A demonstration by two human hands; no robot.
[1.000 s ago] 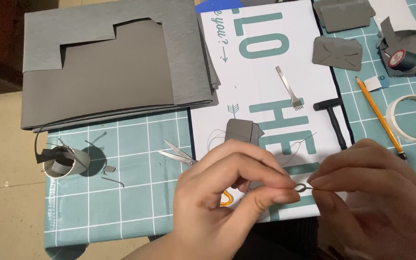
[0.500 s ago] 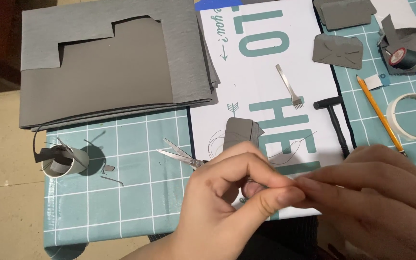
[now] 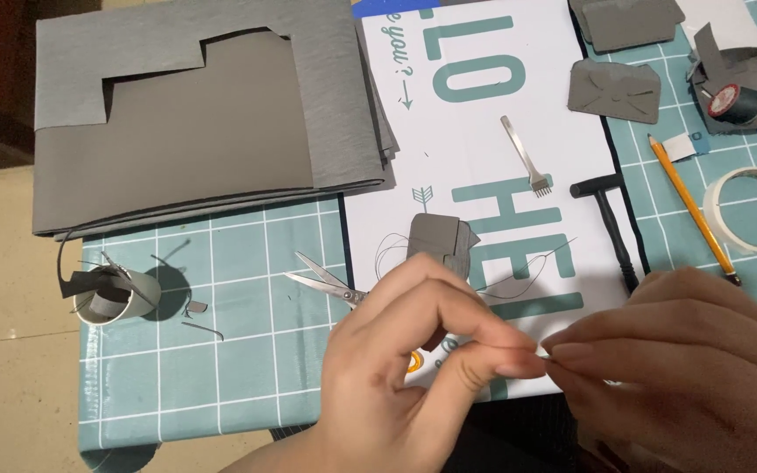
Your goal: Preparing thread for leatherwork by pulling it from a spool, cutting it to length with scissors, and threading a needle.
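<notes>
My left hand [image 3: 413,377] and my right hand [image 3: 694,377] meet fingertip to fingertip low in the view. Both pinch a thin dark thread [image 3: 527,263] at the same spot. What sits between the tips is too small to make out. The thread trails up to a small grey leather piece [image 3: 438,238] lying on the white printed sheet [image 3: 484,166] just above my left hand. Small scissors [image 3: 326,282] lie to the left of that piece, their orange handle partly hidden behind my left fingers.
A stack of large grey sheets [image 3: 203,123] fills the upper left. A pronged metal chisel [image 3: 527,162], black hammer [image 3: 611,223], pencil [image 3: 694,210], tape roll [image 3: 753,210] and black thread spool [image 3: 738,101] lie at the right. A cup of scraps [image 3: 116,298] stands on the teal cutting mat [image 3: 221,377].
My hands have closed together: a small gap with a thread loop showed between the fingertips a second ago, and now the tips press against each other.
</notes>
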